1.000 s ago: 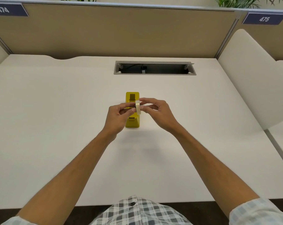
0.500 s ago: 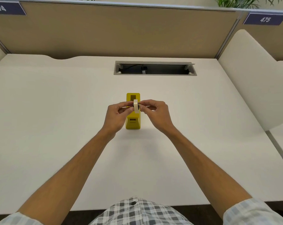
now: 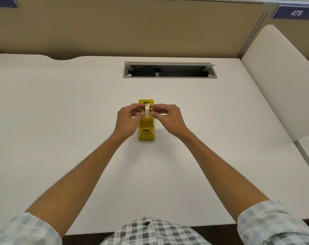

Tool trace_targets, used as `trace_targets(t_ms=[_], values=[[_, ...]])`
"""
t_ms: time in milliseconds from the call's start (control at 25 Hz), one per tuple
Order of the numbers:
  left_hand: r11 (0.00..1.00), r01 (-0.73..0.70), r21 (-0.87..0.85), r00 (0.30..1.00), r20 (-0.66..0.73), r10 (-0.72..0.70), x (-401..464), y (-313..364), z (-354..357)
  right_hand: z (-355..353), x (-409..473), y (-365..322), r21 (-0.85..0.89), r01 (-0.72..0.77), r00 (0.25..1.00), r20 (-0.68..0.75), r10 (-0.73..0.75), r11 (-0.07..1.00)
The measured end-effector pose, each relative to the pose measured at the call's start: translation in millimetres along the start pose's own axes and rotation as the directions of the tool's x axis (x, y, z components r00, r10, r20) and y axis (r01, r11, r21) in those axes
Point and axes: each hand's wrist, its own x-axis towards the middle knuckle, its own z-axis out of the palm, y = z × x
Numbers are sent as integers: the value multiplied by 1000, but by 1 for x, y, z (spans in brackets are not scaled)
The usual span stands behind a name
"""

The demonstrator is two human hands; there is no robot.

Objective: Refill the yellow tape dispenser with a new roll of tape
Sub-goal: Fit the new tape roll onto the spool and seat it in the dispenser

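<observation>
A yellow tape dispenser (image 3: 146,132) stands on the white desk (image 3: 61,121), lengthwise away from me. Directly over its middle I hold a pale roll of tape (image 3: 147,110) upright and edge-on. My left hand (image 3: 127,121) pinches the roll from the left. My right hand (image 3: 168,118) pinches it from the right, at a dark hub in its centre. Whether the roll touches the dispenser's cradle is hidden by my fingers.
An open cable slot (image 3: 169,70) is cut into the desk behind the dispenser. A tan partition (image 3: 132,27) closes the back, and a white divider (image 3: 281,82) rises on the right.
Both hands have carried the roll a little away from me, turning it upright and edge-on, until it sits over the dispenser's middle. The dispenser has stayed put.
</observation>
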Motion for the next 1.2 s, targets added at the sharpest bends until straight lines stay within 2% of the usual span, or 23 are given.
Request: trace_targets(t_ms=[200,400,520,1200], values=[[980,-19,196,1000,10,17,14,-12,4,0,14,9,-66,-18,999,37,20,998],[957,-87,278,996,8,89,25,-22,5,5,25,18,-136,-11,1000,28,15,991],[936,-78,342,997,2,82,30,-29,8,9,32,25,-222,2,1000,12,1,975],[925,-68,373,997,4,71,40,-41,12,10,41,25,-440,28,998,61,-1,898]])
